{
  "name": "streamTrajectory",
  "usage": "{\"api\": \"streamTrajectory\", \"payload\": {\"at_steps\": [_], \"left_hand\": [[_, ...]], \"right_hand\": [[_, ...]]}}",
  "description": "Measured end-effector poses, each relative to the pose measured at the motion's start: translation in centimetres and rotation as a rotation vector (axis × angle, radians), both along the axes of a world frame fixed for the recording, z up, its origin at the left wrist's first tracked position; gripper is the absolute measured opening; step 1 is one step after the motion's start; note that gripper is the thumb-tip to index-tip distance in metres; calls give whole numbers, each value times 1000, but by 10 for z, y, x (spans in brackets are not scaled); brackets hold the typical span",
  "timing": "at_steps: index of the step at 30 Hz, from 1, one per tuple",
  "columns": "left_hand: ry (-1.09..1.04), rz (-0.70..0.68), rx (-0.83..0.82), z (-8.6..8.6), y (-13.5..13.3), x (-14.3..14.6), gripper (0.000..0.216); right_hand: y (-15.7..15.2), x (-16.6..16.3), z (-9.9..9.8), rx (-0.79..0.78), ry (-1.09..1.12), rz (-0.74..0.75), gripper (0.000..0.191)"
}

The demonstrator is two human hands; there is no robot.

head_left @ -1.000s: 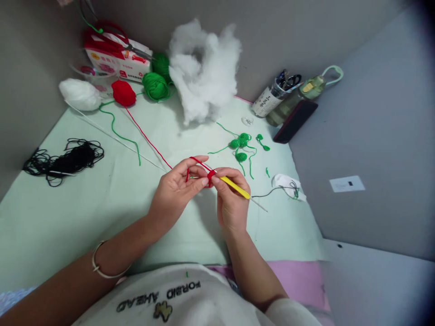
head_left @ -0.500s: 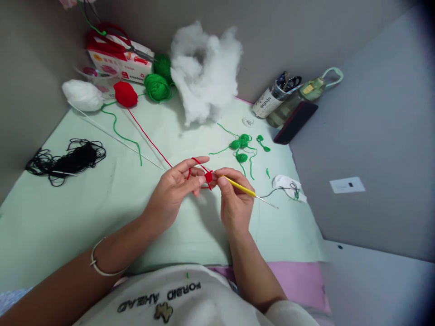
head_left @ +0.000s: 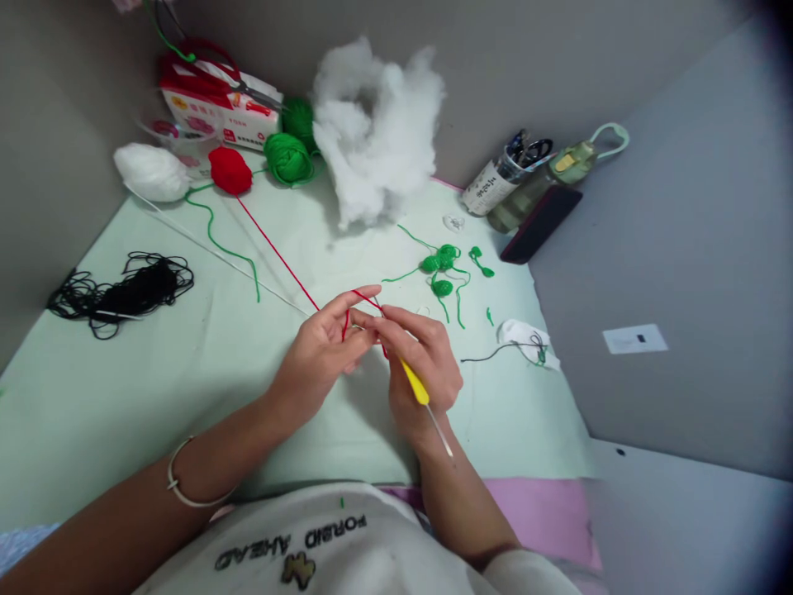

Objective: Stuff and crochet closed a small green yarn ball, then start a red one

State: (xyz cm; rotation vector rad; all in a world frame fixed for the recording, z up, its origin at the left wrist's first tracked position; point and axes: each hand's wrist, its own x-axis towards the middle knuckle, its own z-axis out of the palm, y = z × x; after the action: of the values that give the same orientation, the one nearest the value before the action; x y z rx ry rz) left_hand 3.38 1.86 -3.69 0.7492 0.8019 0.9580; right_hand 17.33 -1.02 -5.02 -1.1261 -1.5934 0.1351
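My left hand (head_left: 322,351) is closed over a small red crochet piece, mostly hidden between the fingers, with red yarn (head_left: 278,256) looped over the raised forefinger. That strand runs back to a red yarn ball (head_left: 230,170) at the far left. My right hand (head_left: 421,364) pinches a yellow-handled crochet hook (head_left: 416,384), its metal tail pointing down toward my body and its tip against the left hand's fingers. Both hands hover over the pale green tabletop (head_left: 186,372).
A white yarn ball (head_left: 150,172), green yarn balls (head_left: 288,157), a heap of white stuffing (head_left: 375,124) and a red-white box (head_left: 214,107) stand at the back. Black thread (head_left: 121,289) lies left. Green crochet pieces (head_left: 441,268), a jar (head_left: 501,173), bottle (head_left: 545,178) and phone (head_left: 540,223) are right.
My right hand has turned the hook: its tail swung from pointing right to pointing down toward me. The red piece is now covered by fingers. The left hand has stayed put.
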Motion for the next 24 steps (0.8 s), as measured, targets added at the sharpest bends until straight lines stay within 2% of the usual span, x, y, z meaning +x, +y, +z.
{"api": "streamTrajectory", "payload": {"at_steps": [2,5,8,12,18,24], "left_hand": [[-66,-49,-54,1,3,-1,46],[-130,-125,-96,1,7,-5,39],[-152,-162,-108,0,10,-9,35],[-112,-140,-83,-2,12,-10,35],[11,-65,23,-3,9,-10,32],[-58,-99,90,-3,7,-10,36]], "right_hand": [[0,-1,2,-77,160,71,25],[5,4,6,-295,498,191,13],[9,11,8,-424,685,279,18],[7,13,12,-392,614,295,18],[-1,8,13,-167,271,211,20],[0,8,13,-116,291,172,21]]}}
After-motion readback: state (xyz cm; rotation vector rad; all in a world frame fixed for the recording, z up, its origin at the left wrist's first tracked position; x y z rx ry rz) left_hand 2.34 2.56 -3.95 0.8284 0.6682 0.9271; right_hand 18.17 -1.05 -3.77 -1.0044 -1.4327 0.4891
